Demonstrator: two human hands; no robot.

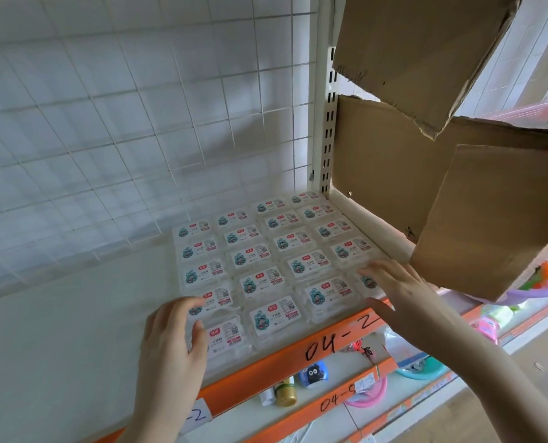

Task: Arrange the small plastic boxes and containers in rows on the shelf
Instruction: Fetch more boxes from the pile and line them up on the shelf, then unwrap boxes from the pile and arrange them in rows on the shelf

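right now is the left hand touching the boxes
Touching. In the head view the left hand lies against the left edge of the boxes, its thumb resting on the front left one, with no gap showing.

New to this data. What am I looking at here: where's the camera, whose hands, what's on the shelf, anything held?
There is one picture, from a wide-angle camera on a person's head, looking forward and down. No robot: these are the person's bare hands. The white shelf carries small clear plastic boxes with printed labels, lined up in rows. The left hand rests against the front-left boxes, the right hand reaches over the right-hand ones. Both have relaxed fingers, and neither lifts anything. Cardboard boxes sit to the right.
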